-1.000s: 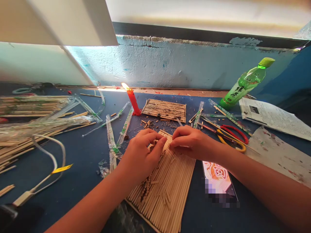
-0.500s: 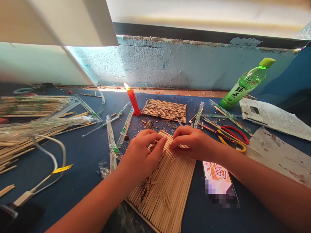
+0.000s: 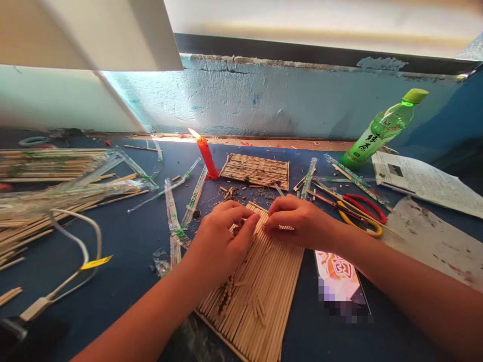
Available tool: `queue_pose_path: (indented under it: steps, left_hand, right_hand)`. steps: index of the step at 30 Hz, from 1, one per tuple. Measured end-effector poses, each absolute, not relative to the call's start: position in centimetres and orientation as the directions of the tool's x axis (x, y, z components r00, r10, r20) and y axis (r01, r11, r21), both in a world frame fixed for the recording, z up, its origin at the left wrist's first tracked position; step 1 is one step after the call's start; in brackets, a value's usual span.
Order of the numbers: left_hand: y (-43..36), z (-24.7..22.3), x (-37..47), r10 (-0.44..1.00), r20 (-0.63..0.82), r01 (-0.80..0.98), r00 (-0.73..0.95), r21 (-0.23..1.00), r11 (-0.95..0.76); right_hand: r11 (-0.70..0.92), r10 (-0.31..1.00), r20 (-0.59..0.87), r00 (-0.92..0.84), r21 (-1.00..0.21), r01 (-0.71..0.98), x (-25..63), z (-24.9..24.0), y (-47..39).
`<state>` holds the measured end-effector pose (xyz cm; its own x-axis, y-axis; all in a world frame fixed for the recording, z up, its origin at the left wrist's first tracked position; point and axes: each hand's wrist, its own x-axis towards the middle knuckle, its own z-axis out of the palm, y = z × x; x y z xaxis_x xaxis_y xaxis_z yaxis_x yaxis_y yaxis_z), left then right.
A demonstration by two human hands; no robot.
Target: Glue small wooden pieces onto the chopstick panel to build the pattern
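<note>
A panel of wooden sticks laid side by side (image 3: 275, 281) lies on the table under both hands. My left hand (image 3: 226, 236) is over its far left part, thumb and fingers closed in a pinch; what they hold is hidden. Close beside it, my right hand (image 3: 290, 218) is also pinched, fingertips down at the panel's far end, their contents too small to make out. A row of short stick pieces (image 3: 227, 294) stands along the panel's left side, partly behind my left hand. Several loose short sticks (image 3: 259, 309) rest on the panel.
A lit red candle (image 3: 207, 158) stands behind, next to a smaller stick panel (image 3: 256, 171). Scissors (image 3: 362, 211), a green bottle (image 3: 381, 130) and a phone (image 3: 339, 276) are on the right. Bundled sticks (image 3: 53, 166) and a white cable (image 3: 100, 236) lie left.
The candle flame leans a little more to the left. Both hands keep nearly the same place and pinch.
</note>
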<state>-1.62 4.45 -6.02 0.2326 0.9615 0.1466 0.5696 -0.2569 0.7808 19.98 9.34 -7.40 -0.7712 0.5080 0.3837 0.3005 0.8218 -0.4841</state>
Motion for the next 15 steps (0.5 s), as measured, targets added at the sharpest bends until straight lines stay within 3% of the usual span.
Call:
queue_pose_path:
  steps: [15]
  left_hand:
    - [4.32,-6.13,-1.65,0.966,0.135,0.577,0.220,0.780,-0.241]
  right_hand:
    - [0.866,0.447,0.418,-0.791,-0.423,0.266,20.10,-7.17,9.65]
